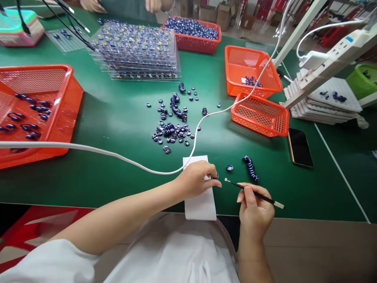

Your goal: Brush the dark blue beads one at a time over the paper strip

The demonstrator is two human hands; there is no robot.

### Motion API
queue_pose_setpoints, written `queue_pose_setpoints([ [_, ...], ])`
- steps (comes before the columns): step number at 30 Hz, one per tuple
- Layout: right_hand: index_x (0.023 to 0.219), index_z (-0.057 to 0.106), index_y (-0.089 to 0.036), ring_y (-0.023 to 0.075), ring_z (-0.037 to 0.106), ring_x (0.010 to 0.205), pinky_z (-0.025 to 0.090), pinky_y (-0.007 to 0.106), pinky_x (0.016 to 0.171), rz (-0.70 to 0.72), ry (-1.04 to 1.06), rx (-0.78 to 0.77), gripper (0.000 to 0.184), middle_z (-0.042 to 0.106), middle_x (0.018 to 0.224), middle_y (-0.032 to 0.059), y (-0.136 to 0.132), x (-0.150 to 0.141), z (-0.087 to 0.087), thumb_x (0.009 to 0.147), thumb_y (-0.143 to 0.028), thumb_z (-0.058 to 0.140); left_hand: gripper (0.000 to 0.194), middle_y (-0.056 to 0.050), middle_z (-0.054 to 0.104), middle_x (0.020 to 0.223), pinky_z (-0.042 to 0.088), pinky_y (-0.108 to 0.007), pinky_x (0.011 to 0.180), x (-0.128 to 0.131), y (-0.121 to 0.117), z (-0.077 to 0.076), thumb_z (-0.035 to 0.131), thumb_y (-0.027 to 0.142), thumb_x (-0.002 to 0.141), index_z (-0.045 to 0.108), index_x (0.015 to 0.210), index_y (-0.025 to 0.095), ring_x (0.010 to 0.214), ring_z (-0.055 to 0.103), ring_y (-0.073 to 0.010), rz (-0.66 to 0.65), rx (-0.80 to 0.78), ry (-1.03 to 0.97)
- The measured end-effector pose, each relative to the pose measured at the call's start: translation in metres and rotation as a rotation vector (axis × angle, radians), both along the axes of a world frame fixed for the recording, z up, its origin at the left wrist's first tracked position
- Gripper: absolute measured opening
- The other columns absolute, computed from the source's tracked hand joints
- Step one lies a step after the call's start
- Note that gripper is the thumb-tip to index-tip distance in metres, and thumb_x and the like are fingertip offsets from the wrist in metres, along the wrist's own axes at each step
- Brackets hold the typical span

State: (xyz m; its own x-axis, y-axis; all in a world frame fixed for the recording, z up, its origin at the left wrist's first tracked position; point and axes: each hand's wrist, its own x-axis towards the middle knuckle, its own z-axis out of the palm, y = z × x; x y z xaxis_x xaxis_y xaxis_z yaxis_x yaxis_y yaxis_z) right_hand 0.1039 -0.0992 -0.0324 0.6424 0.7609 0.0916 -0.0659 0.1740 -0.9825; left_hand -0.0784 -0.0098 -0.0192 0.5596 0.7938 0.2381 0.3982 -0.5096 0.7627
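Paper (pixel 200 208) lies at the table's (pixel 88 184) near edge. Beside it the right hand (pixel 256 206) is closed pen-fashion round a slim black tool (pixel 263 197); the left hand (pixel 196 179) pinches a small glossy piece (pixel 217 176) between thumb and finger, just short of the tool's pale tip (pixel 226 179). That piece looks light, hard, probably slippery — best gripped by its rim. Beyond the right hand curves a row of pieces (pixel 251 169); farther off, a loose pile (pixel 169 129).
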Motion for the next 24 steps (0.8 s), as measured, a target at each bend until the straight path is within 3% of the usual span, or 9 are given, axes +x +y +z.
queue_pose_setpoints([
  [7, 0.082, 0.066, -0.017, 0.0085, 0.057, 0.048, 0.051, 0.027, 0.050, -0.005, -0.075, -0.032, 0.013, 0.075, 0.083, 0.0046, -0.002, -0.003, 0.000, 0.084, -0.027, 0.076, 0.010, -0.006, 0.073, 0.087, 0.051, -0.028, 0.075, 0.001, 0.000, -0.012, 0.070, 0.026, 0.092, 0.068, 0.091, 0.016, 0.083, 0.065, -0.0184, -0.137, 0.028, -0.010],
  [17, 0.082, 0.067, -0.018, 0.0087, 0.058, 0.048, 0.051, 0.027, 0.051, -0.001, -0.071, -0.017, 0.012, 0.075, 0.083, 0.0035, -0.003, -0.003, 0.000, 0.084, -0.026, 0.075, 0.018, -0.001, 0.069, 0.070, 0.049, -0.021, 0.062, 0.001, -0.002, -0.011, 0.074, 0.035, 0.089, 0.072, 0.086, 0.018, 0.062, 0.062, -0.0116, -0.009, -0.082, -0.090],
  [24, 0.081, 0.066, -0.017, 0.0087, 0.057, 0.047, 0.052, 0.027, 0.050, -0.016, -0.091, -0.035, 0.014, 0.075, 0.083, 0.0047, -0.001, -0.003, 0.001, 0.084, -0.028, 0.075, 0.015, -0.004, 0.077, 0.085, 0.055, -0.025, 0.069, -0.001, 0.001, -0.010, 0.068, 0.027, 0.091, 0.076, 0.100, 0.019, 0.074, 0.070, -0.0157, -0.013, -0.204, -0.126],
])
